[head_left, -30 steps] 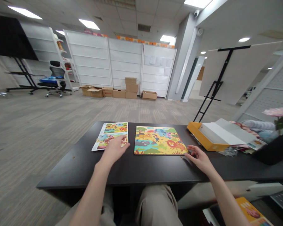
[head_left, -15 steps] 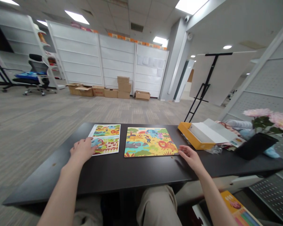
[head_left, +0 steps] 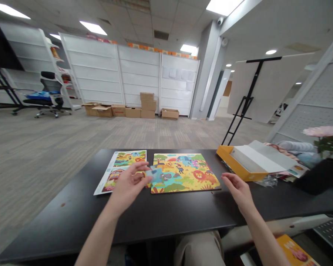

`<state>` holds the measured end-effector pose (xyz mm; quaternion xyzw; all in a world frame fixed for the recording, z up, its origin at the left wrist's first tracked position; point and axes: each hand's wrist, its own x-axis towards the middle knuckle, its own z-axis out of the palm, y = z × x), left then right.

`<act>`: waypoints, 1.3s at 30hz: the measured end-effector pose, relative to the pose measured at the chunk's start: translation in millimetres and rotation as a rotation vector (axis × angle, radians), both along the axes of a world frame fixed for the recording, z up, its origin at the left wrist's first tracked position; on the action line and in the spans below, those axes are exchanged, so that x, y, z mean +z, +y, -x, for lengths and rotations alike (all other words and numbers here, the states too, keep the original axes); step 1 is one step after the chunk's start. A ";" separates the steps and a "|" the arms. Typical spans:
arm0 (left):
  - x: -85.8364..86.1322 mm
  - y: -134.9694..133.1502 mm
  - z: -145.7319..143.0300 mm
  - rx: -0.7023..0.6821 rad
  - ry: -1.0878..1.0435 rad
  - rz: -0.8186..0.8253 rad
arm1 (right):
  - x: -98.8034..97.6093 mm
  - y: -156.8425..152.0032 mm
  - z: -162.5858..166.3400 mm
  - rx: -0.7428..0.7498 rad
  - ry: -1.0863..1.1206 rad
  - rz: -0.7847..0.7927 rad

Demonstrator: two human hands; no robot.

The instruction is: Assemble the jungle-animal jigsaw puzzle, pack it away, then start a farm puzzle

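A colourful animal picture puzzle board [head_left: 187, 177] lies flat on the black table. Over its left edge, my left hand [head_left: 130, 186] pinches a small light-blue puzzle piece [head_left: 156, 175], blurred by motion. Left of the board, partly behind that hand, is a printed picture sheet [head_left: 102, 186] with animal scenes. Just off the board's lower right corner is my right hand [head_left: 237, 188], its fingers bent and the tips drawn together. What they hold, if anything, is too small to make out.
A yellow box [head_left: 245, 174] with a raised white lid stands on the right of the black table [head_left: 166, 212]. Beside it are crumpled clear plastic [head_left: 268, 181], folded cloths and pink flowers [head_left: 324, 131]. Another yellow box [head_left: 296, 251] sits below the table edge.
My left hand has lifted from the picture sheet and moved right to the board with the blue piece. My right hand has come off the board's corner. The view has shifted slightly.
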<state>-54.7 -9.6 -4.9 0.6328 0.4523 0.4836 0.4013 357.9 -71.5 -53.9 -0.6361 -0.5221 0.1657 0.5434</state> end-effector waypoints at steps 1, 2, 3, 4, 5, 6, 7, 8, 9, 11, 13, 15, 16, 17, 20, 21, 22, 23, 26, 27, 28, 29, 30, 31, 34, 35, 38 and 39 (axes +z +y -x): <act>-0.5 -5.3 -15.4 -0.074 0.005 0.023 | 10.0 5.1 12.9 0.032 0.006 -0.002; -1.5 -8.9 -29.4 -0.126 0.005 0.041 | 21.7 11.5 27.6 0.126 -0.009 0.030; -2.7 -10.8 -41.8 -0.169 -0.004 0.056 | 34.7 18.8 43.4 0.260 -0.037 0.066; -3.8 -11.4 -52.2 -0.201 -0.021 0.063 | 48.2 26.9 59.5 0.413 -0.073 0.100; -4.4 -10.9 -60.7 -0.211 -0.033 0.064 | 61.5 35.4 75.0 0.565 -0.125 0.134; -4.6 -9.6 -67.4 -0.219 -0.044 0.066 | 73.8 44.1 89.2 0.690 -0.189 0.169; -4.2 -7.8 -72.7 -0.217 -0.057 0.064 | 84.4 52.8 101.3 0.777 -0.252 0.184; -3.5 -5.7 -76.9 -0.215 -0.070 0.065 | 92.8 61.4 110.8 0.843 -0.310 0.192; -2.6 -3.5 -80.1 -0.211 -0.084 0.067 | 98.7 70.0 117.0 0.908 -0.368 0.212; -2.0 1.4 -84.1 -0.190 -0.110 0.069 | 102.6 87.1 119.0 0.985 -0.384 0.245; -4.1 6.1 -84.8 -0.165 -0.099 0.068 | 97.0 104.7 106.5 0.991 -0.283 0.267; -8.9 9.6 -81.7 -0.125 0.021 0.026 | 84.7 122.8 81.7 0.902 -0.143 0.271; -11.9 10.5 -79.2 -0.097 0.135 -0.017 | 77.0 131.6 66.3 0.828 -0.092 0.272; -14.9 10.8 -76.5 -0.067 0.277 -0.073 | 69.1 139.7 50.1 0.756 -0.061 0.268; -22.2 8.1 -70.0 -0.028 0.637 -0.215 | 48.6 156.0 5.8 0.584 -0.035 0.264; -23.9 6.6 -69.1 -0.032 0.699 -0.235 | 44.1 158.2 -4.6 0.530 -0.035 0.262; -25.4 5.0 -68.9 -0.036 0.737 -0.242 | 40.8 159.2 -12.0 0.498 -0.044 0.271; -26.6 3.4 -69.2 -0.035 0.762 -0.242 | 38.5 159.2 -16.3 0.483 -0.059 0.283; -29.4 -0.6 -71.6 -0.017 0.815 -0.229 | 34.1 158.3 -15.2 0.515 -0.139 0.329; -30.2 -1.7 -72.7 -0.016 0.831 -0.215 | 32.5 158.5 -12.5 0.524 -0.178 0.337; -30.8 -2.6 -73.7 -0.019 0.849 -0.195 | 30.6 159.2 -9.9 0.524 -0.221 0.339; -31.3 -3.4 -74.8 -0.025 0.868 -0.169 | 28.6 160.2 -7.8 0.513 -0.262 0.335; -31.6 -4.3 -76.0 -0.030 0.888 -0.142 | 26.5 161.4 -6.4 0.497 -0.300 0.326; -31.7 -5.2 -77.2 -0.035 0.908 -0.115 | 24.6 162.8 -5.9 0.478 -0.335 0.315; -29.7 -8.6 -81.3 -0.041 0.967 -0.066 | 20.2 166.2 -7.6 0.428 -0.419 0.282; -28.3 -10.1 -82.7 -0.049 0.987 -0.056 | 19.2 166.9 -8.3 0.415 -0.447 0.275; -22.2 -15.3 -86.7 -0.094 1.047 -0.028 | 15.7 168.3 -8.2 0.396 -0.525 0.249; -19.8 -17.1 -87.8 -0.104 1.065 -0.023 | 14.4 168.6 -7.2 0.397 -0.546 0.237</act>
